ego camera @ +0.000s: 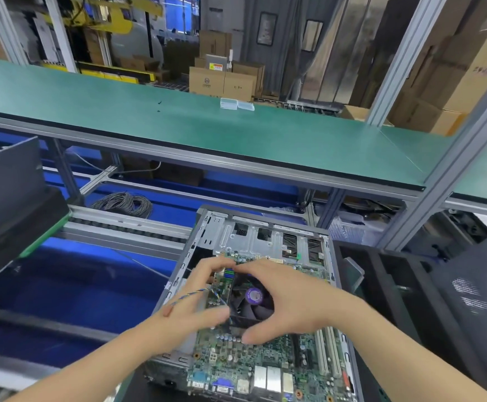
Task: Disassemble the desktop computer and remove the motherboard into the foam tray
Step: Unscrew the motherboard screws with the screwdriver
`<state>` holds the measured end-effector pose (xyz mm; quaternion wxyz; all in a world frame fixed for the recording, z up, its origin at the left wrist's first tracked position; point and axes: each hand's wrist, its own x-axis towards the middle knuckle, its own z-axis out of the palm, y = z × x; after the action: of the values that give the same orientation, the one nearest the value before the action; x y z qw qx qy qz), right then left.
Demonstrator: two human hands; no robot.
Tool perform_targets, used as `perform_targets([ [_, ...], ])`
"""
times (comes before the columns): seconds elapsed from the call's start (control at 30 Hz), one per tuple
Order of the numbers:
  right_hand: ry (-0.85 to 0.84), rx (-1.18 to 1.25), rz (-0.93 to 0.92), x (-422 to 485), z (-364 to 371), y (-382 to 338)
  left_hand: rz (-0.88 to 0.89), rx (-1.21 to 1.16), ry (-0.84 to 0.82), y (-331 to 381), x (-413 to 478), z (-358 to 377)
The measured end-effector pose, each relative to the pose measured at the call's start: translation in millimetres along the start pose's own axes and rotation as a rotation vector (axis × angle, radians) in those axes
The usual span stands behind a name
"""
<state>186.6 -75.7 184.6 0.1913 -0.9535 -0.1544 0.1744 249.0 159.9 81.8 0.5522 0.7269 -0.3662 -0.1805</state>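
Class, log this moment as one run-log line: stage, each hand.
stage: motherboard in open case | right hand: curled round cooler fan | left hand: at fan's left edge, blurred, grip unclear

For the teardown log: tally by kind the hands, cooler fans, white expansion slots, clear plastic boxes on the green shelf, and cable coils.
Hands: 2 (left hand, right hand)
Cooler fan: 1
White expansion slots: 2
Clear plastic boxes: 2
Cable coil: 1
Total: 8
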Motion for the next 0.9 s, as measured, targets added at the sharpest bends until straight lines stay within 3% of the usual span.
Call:
perform_targets([
  [0.17,0.047,-0.206,0.144,12,21,-14,-0.115,-0.191,0.216,-12,14,-46],
  [0.33,0.128,-0.228,0.181,19,21,-17,-0.275,-0.378,0.211,-13,39,-50],
  [0.53,0.216,-0.167,0.203,13,17,-14,-0.333,-0.368,0.188,-9,43,-35],
  [0.9,0.178,-0.147,0.246,17,23,-16,-0.368,-0.008,0.136,-3,53,-37],
])
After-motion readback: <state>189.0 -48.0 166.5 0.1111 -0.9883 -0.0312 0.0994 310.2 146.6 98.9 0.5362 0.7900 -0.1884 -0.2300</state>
